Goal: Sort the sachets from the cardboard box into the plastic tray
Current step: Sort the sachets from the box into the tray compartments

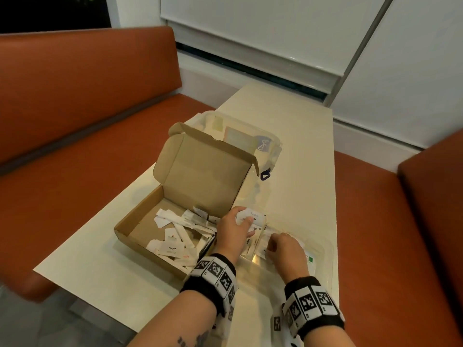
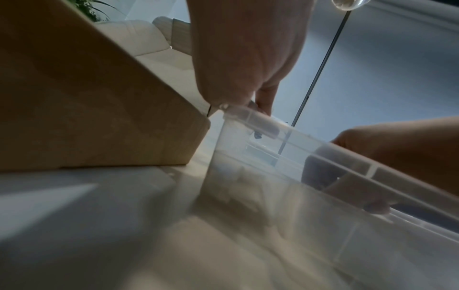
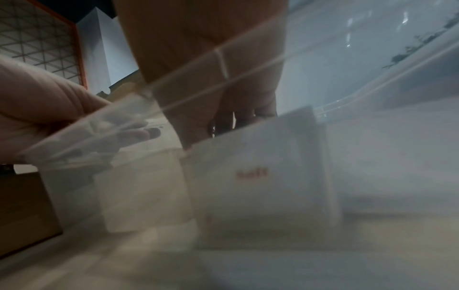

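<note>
The open cardboard box (image 1: 140,221) sits left of centre with several white sachets (image 1: 175,234) loose in it. Against its right side stands the clear plastic tray (image 1: 331,259). My left hand (image 1: 246,221) hovers over the tray's far left corner and grips a small bunch of white sachets (image 1: 253,215). My right hand (image 1: 271,246) is down inside the tray with its fingers curled. In the right wrist view its fingertips (image 3: 236,121) pinch the top edge of an upright salt sachet (image 3: 261,176) behind the tray rim (image 3: 223,58). The left wrist view shows my left hand (image 2: 263,102) above the tray rim (image 2: 261,121).
A second clear lidded container (image 1: 250,136) with a blue latch (image 1: 265,175) stands behind the box's raised lid (image 1: 200,171). The cream table (image 1: 288,116) runs away from me. Orange bench seats (image 1: 75,96) flank it on both sides.
</note>
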### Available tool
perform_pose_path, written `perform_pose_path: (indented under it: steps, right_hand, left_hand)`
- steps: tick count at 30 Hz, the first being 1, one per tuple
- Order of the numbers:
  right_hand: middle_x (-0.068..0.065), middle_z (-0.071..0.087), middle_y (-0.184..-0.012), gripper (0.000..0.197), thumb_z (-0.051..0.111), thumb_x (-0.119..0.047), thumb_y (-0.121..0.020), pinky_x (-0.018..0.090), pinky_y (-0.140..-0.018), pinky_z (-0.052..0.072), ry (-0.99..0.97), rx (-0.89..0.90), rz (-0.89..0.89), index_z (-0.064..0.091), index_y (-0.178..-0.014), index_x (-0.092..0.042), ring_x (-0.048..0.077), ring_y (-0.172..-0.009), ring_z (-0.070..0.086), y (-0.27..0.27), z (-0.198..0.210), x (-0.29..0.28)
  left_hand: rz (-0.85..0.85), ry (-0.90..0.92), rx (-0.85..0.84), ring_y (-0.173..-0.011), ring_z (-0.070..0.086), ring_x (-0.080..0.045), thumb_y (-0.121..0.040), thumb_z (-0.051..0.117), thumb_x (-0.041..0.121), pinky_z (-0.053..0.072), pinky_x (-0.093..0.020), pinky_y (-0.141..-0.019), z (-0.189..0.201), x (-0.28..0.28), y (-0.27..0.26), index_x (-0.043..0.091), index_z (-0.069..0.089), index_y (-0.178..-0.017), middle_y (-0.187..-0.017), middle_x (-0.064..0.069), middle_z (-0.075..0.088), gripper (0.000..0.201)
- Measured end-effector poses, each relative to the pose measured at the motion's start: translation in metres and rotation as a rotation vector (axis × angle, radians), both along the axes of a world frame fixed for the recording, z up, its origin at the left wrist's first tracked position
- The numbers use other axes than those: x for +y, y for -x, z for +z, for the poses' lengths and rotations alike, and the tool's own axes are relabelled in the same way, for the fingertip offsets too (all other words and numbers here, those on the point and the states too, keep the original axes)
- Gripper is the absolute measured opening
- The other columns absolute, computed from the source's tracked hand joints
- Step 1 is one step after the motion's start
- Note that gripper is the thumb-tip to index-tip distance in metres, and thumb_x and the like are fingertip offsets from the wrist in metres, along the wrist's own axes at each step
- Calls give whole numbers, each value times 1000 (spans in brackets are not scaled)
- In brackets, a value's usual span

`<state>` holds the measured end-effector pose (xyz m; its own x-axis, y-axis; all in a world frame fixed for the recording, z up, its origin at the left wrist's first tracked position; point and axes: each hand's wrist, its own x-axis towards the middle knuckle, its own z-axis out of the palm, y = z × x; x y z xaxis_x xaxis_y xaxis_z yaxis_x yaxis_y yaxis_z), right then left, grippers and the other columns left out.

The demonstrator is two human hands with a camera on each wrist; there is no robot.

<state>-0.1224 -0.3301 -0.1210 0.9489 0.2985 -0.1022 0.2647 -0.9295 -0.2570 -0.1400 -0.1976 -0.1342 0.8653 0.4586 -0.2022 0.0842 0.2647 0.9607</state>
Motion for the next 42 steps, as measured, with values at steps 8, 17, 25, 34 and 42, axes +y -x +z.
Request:
perform_pose_path:
  steps: [8, 17, 25, 34, 42]
  right_hand:
    - [-1, 60, -83, 2, 57, -17, -87, 27, -68, 44, -180, 23, -107, 58, -86, -17, 18, -80, 57, 0, 1, 2]
    - [-1, 68, -66, 7, 69, -14, -83, 22, -59, 44, -924, 53, -346, 67, -78, -18, 11, -62, 60, -4, 21, 13]
    - [-5, 67, -90, 20, 58, -10, -90, 14, -74, 43, -713, 37, -151, 74, -95, -20, 7, -86, 60, -17, 42, 0]
    - [8, 70, -80, 11, 66, -18, -87, 32, -69, 55, -985, 134, -384, 67, -97, -14, 19, -71, 66, -6, 29, -6]
    - [16, 68, -75, 11, 68, -4, -83, 29, -63, 55, -1097, 191, -481, 63, -93, -2, 21, -62, 61, -6, 26, -11]
  left_hand:
    - [-34, -15, -11, -84, 64, -10, -88, 64, 6, 58, -21, -63, -1, 2, 0, 24, 59, -99, -112, -6, 55, 22]
    - [-194, 3, 17, -80, 70, -17, -88, 64, 9, 59, -27, -65, 2, 5, 1, 16, 60, -110, -106, -8, 61, 24]
    - [-236, -47, 32, -60, 66, -12, -92, 57, 7, 60, -36, -64, 9, 4, 5, 26, 61, -110, -81, -6, 65, 26]
    - [-264, -49, 36, -53, 62, -15, -87, 62, 5, 54, -27, -52, 21, -2, 7, 17, 62, -94, -77, -8, 64, 14]
    - [-335, -36, 106, -56, 61, -24, -88, 60, -1, 57, -27, -52, 28, -10, 6, 6, 58, -103, -84, -17, 65, 16]
